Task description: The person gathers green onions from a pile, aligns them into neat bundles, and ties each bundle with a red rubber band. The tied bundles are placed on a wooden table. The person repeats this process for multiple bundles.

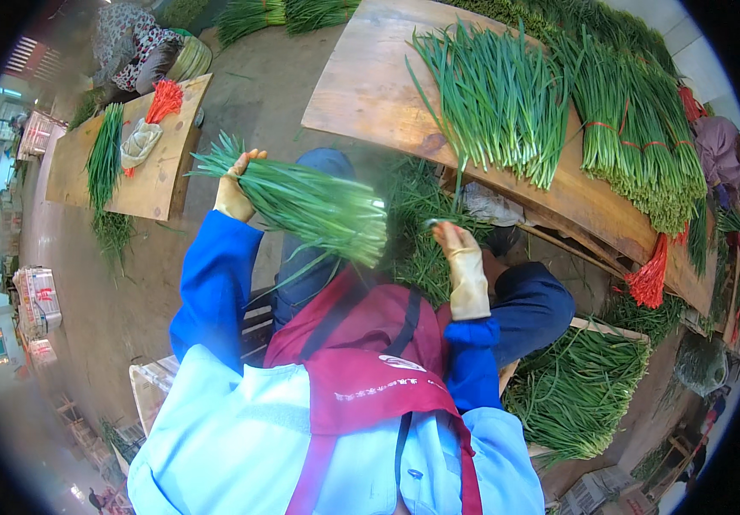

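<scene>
My left hand (236, 190), in a pale rubber glove, grips a loose bunch of garlic chives (318, 209) near its leafy end. The bunch lies aslant over my lap, its pale cut ends pointing right. My right hand (468, 273), gloved too, is raised apart from the bunch, its fingers bent together. A small pale thing (433, 223) shows at the right fingertips, too blurred to name. Beyond that hand, loose garlic chives (499, 103) are spread on a wooden table (357, 90), their pale ends towards me.
Bundles with red bands (634, 141) lie at the table's right, red ties (648, 273) hanging from its edge. Chive trimmings (418, 257) cover the floor before me. A crate of chives (582, 386) stands at my right. A second wooden table (151, 174) is at left; a person (135, 55) sits beyond.
</scene>
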